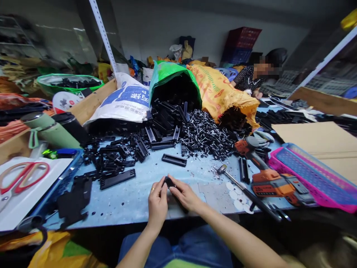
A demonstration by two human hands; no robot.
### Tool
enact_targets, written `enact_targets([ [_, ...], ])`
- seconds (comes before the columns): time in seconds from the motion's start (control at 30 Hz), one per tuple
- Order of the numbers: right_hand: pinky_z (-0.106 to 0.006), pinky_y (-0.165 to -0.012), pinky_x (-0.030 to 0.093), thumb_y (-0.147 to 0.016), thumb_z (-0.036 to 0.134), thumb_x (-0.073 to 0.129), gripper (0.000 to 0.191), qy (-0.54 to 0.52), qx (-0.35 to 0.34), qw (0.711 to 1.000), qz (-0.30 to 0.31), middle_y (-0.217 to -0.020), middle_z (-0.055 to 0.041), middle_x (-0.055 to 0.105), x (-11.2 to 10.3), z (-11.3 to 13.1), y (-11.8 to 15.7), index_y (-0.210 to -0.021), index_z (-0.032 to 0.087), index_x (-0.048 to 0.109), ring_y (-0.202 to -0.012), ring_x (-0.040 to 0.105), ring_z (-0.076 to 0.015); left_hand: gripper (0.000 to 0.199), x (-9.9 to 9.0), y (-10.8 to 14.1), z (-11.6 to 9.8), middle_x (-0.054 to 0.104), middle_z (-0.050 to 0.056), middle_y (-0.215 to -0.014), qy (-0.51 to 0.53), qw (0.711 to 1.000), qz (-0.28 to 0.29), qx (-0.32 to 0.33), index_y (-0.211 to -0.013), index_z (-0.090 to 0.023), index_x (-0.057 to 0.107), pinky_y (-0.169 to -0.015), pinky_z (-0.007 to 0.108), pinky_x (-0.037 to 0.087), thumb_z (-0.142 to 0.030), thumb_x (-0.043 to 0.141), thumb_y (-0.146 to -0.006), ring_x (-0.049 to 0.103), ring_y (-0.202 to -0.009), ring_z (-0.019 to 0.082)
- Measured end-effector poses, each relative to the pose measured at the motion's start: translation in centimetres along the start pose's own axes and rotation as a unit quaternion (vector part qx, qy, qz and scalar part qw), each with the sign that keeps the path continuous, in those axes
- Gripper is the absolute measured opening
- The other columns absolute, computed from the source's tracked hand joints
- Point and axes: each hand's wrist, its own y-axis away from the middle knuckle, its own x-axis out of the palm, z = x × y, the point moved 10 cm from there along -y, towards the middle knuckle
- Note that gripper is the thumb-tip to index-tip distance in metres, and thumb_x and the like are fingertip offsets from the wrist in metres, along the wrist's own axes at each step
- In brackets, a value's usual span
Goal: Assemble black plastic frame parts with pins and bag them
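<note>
Close to the table's front edge, my left hand (158,201) and my right hand (185,194) grip one black plastic part (169,182) between them. Fingers and thumbs of both hands are closed on its upper end; its lower end runs beneath my right hand, so its full shape is hidden. Just beyond lies a rectangular black plastic frame (174,160). Left of my hands is a long black piece (117,179) with notches at one end. Farther back are a heap of small black pieces with metal pins (208,134) and a pile of black plastic parts (111,154).
White (122,97), green (175,80) and orange (220,91) sacks stand behind the heaps. On the right lie a hammer (245,190), a cordless drill (267,182) and a pink basket (309,186). Scissors (22,178) and a green flask (51,128) are left. A person (248,80) sits across.
</note>
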Motion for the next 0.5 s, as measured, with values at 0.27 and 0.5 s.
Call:
enact_targets([
  [0.27,-0.037,-0.088,0.039,-0.09,0.037,0.039,0.041,0.349,0.152,0.904,-0.196,-0.11,-0.012,0.056,-18.3,-9.4,0.4,-0.123,0.016,0.05,-0.1,0.05,-0.0231,0.054,6.9,1.9,-3.7,0.058,0.005,-0.108,-0.299,0.848,0.32,0.298,-0.119,-0.03,0.052,-0.103,0.059,0.01,0.0,0.039,-0.076,0.045,-0.111,0.023],
  [0.5,-0.048,-0.093,0.028,-0.091,0.027,0.037,0.054,0.491,0.359,0.764,-0.215,-0.126,-0.0229,0.042,-32.8,-12.0,-2.9,-0.14,0.011,0.02,-0.12,0.032,-0.0324,0.044,7.2,0.7,-2.9,0.06,0.007,-0.09,-0.436,0.819,0.275,0.25,-0.121,-0.019,0.05,-0.083,0.041,0.035,-0.002,0.038,-0.082,0.053,-0.087,0.022],
])
